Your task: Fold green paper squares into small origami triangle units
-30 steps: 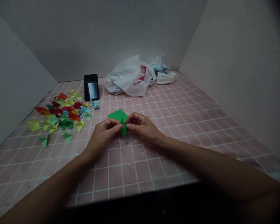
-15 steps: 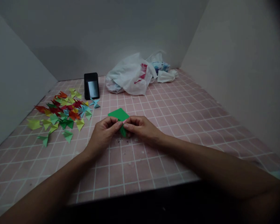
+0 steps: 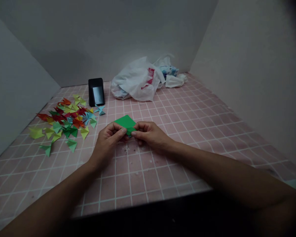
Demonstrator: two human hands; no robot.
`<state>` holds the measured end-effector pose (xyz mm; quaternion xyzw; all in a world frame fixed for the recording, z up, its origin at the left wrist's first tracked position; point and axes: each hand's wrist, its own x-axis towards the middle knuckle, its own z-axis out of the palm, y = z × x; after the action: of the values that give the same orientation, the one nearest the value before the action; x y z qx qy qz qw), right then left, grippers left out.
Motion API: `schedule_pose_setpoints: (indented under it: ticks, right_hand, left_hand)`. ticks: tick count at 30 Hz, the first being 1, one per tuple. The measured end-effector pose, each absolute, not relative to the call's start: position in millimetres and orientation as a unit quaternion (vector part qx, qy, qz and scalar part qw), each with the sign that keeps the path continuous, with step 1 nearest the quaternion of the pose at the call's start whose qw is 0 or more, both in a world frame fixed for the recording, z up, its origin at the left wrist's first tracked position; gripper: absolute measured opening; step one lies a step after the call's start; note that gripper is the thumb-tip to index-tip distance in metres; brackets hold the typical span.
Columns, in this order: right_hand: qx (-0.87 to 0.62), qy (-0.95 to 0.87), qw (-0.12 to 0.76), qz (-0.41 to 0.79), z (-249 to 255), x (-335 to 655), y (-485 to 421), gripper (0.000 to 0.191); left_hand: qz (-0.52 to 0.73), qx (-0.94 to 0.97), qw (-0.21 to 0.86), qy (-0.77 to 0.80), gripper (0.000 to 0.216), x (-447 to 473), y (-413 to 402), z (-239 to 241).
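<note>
A piece of green origami paper [image 3: 125, 121] is held between my two hands, just above the table. My left hand [image 3: 112, 134] pinches its left near edge between thumb and fingers. On the other side, my right hand [image 3: 146, 134] grips the right near part, thumb on top. The near part of the paper is folded over into a small flap between the thumbs. Fingers hide the paper's underside. To the left lies a pile of folded paper pieces [image 3: 67, 130] in red, orange, yellow, green and light blue.
The table [image 3: 148, 177] has a pink cover with a white grid. A black phone-like device [image 3: 96, 92] leans upright behind the pile. A white plastic bag [image 3: 135, 80] with red print lies at the back, beside a crumpled white-and-blue packet [image 3: 169, 70]. Pale walls enclose three sides.
The near part of the green paper, which pointed down between my hands, now lies folded up as a flap. My thumbs have moved slightly apart.
</note>
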<state>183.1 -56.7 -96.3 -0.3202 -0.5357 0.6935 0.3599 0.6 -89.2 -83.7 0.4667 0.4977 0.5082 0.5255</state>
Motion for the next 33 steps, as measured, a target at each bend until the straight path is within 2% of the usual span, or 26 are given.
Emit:
schedule_pose_setpoints:
  ticks: [10, 19, 24, 29, 33]
  right_hand:
    - [-0.345, -0.596, 0.34, 0.64, -93.4, 185.3, -52.4, 0.015]
    - [-0.348, -0.555, 0.398, 0.643, -95.8, 186.3, -48.3, 0.026]
    - [-0.331, -0.542, 0.423, 0.646, -98.2, 186.3, -47.1, 0.03]
    - [-0.331, -0.564, 0.427, 0.625, -99.3, 184.4, -49.3, 0.031]
    - [-0.347, -0.602, 0.449, 0.561, -97.3, 184.4, -48.9, 0.032]
  left_hand:
    - [0.452, 0.536, 0.483, 0.524, 0.025, 0.9, -88.5, -77.9]
    - [0.489, 0.513, 0.492, 0.506, 0.025, -0.1, -87.0, -82.4]
    - [0.524, 0.551, 0.436, 0.482, 0.032, 2.8, -87.4, -84.0]
    - [0.509, 0.607, 0.368, 0.487, 0.028, 3.2, -88.0, -86.0]
    - [0.514, 0.631, 0.32, 0.484, 0.02, 2.0, -87.1, -87.1]
